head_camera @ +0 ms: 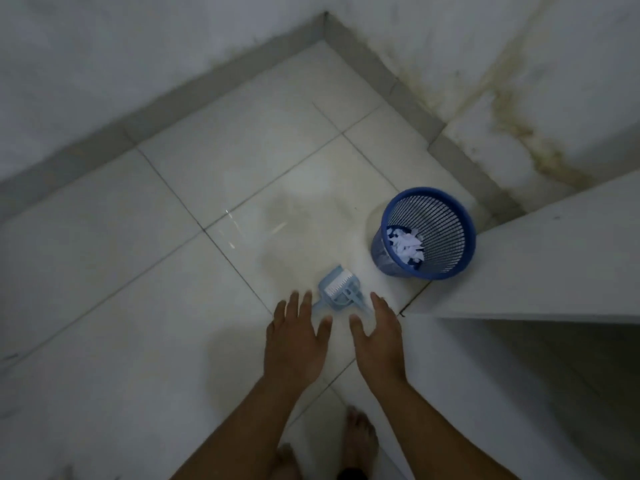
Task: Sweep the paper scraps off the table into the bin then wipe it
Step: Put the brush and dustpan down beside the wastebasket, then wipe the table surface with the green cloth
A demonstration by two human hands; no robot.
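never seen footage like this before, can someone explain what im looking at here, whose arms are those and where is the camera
There is one picture, taken by a wide-angle camera worn on a person's head, looking down. That is why the walls bend and you see the person's own arms and bare feet.

The left hand and the right hand are both open and empty, reaching down toward the tiled floor.

Just beyond the fingertips, on the floor, lies a small light blue dustpan with a brush resting in it. To its right stands a blue mesh bin with white paper scraps inside. The white slab at the right edge is the table, next to the bin.
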